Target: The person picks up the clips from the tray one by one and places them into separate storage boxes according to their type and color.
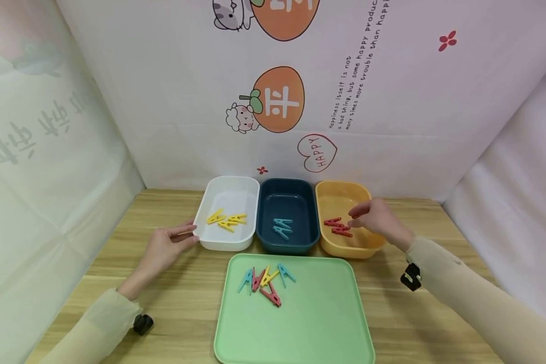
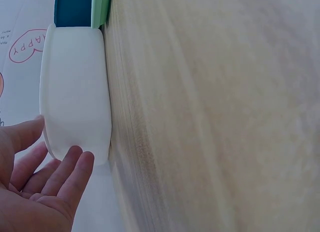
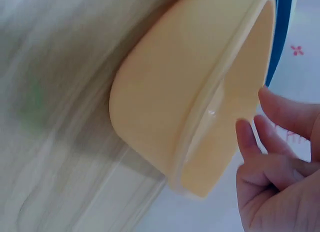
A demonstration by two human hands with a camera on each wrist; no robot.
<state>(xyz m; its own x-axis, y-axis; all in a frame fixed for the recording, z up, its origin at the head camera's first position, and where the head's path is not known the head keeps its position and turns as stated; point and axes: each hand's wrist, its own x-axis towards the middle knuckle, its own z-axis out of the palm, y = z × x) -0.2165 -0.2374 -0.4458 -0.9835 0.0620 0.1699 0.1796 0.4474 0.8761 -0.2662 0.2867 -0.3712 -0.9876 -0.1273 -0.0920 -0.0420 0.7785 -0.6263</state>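
My left hand [image 1: 166, 247] touches the near left side of a white container [image 1: 225, 245] with extended fingers; three yellow clothespins [image 1: 226, 226] lie inside it. My right hand [image 1: 376, 218] hovers over the orange-yellow container [image 1: 350, 251], thumb and fingers apart, nothing between them in the right wrist view. Two red clothespins [image 1: 342, 231] lie in that container, just left of the fingertips. Between these containers stands a dark blue container [image 1: 287, 247] with two light blue clothespins [image 1: 282, 229]. On a green tray [image 1: 314, 323] lie several clothespins: light blue, red [image 1: 271, 295] and yellow [image 1: 268, 276].
The three containers stand side by side on a wooden table [image 1: 177, 318], close to a printed white cloth [image 1: 186, 101] at the back. In front of them is the tray, its clothespins bunched near its far left part. White cloth also hangs at both sides.
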